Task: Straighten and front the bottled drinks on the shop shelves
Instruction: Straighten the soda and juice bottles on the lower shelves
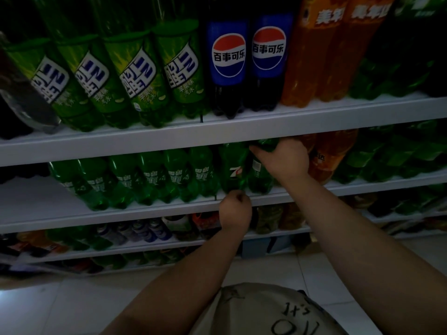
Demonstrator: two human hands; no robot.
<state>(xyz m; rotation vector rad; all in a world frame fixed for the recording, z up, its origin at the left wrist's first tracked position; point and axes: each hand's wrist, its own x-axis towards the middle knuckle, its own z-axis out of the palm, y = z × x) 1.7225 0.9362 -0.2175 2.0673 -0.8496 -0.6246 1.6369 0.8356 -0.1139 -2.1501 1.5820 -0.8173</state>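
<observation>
On the second shelf (145,213) stands a row of green soda bottles. My right hand (283,160) grips the upper part of a green bottle (260,175) whose label faces away. Just left of it stands a green 7-Up bottle (233,170) with its logo to the front. My left hand (235,209) is closed at the base of that 7-Up bottle, at the shelf's front edge; whether it holds the base is unclear. Further left run several green Sprite bottles (150,177).
The top shelf (217,131) carries green apple-soda bottles (135,76), two Pepsi bottles (228,66) and orange soda bottles (312,56). An orange bottle (329,155) stands right of my right hand. Lower shelves hold small mixed bottles (145,230). Pale floor tiles (84,305) lie below.
</observation>
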